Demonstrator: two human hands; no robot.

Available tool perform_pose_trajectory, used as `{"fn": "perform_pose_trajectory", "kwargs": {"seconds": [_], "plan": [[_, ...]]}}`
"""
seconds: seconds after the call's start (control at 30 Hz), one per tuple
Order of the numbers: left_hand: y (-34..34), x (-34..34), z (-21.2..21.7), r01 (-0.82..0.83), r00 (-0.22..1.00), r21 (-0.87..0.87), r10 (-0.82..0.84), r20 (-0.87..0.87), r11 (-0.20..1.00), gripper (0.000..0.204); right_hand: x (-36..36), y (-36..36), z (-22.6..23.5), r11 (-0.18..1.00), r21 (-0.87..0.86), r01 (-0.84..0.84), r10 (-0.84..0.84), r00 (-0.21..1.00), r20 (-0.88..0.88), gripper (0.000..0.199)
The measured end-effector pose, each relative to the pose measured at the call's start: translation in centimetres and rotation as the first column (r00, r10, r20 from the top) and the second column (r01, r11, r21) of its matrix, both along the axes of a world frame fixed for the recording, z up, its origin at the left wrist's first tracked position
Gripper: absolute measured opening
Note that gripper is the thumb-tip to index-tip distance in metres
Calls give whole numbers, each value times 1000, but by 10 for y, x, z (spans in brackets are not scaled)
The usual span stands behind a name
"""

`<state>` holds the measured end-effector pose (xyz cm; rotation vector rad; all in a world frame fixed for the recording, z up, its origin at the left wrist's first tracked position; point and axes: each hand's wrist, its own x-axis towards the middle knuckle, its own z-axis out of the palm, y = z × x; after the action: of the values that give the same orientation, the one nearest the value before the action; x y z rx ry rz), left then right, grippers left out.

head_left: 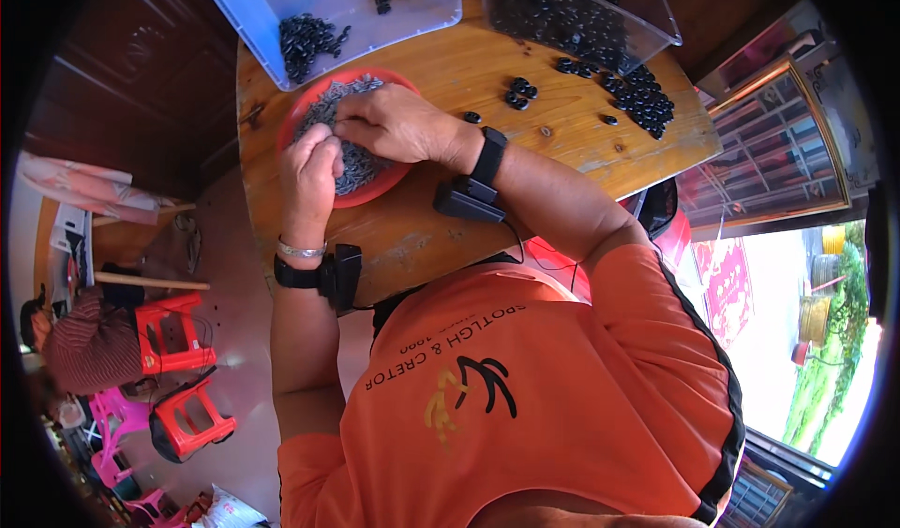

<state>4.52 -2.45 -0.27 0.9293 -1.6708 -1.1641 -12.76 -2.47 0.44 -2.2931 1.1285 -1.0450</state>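
Note:
A red bowl (392, 183) on the wooden table holds a heap of small grey pieces (352, 167), thin and metallic-looking, too small to name. Over its near left part is my left hand (314, 164), its fingers curled and pinched together. My right hand (398, 123) reaches in from the right above the same heap, thumb and fingers also closed. The fingertips of both hands come close together over the pieces. Whatever they pinch is hidden or too small to make out.
Behind the bowl stands a clear plastic bin (370, 22) with small black ring-like parts. Another clear bin (562, 17), fuller, is at the far right. Loose black parts (642, 102) lie on the wooden table (553, 148). A person (94, 341) sits at far left near red stools (178, 336).

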Motion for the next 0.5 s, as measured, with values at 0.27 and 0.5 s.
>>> {"fn": "perform_pose_trajectory", "kwargs": {"seconds": [0.27, 0.5], "plan": [[0, 2, 0, -75, 995, -5, 75, 59, 997, 29, -9, 14, 32, 990, -61, 130, -142, 959, -245, 24], [0, 6, 6, -74, 997, -77, 76, 23, 994, 34, -103, 11, 49, 961, -118, 249, -275, 898, -344, 18]]}}
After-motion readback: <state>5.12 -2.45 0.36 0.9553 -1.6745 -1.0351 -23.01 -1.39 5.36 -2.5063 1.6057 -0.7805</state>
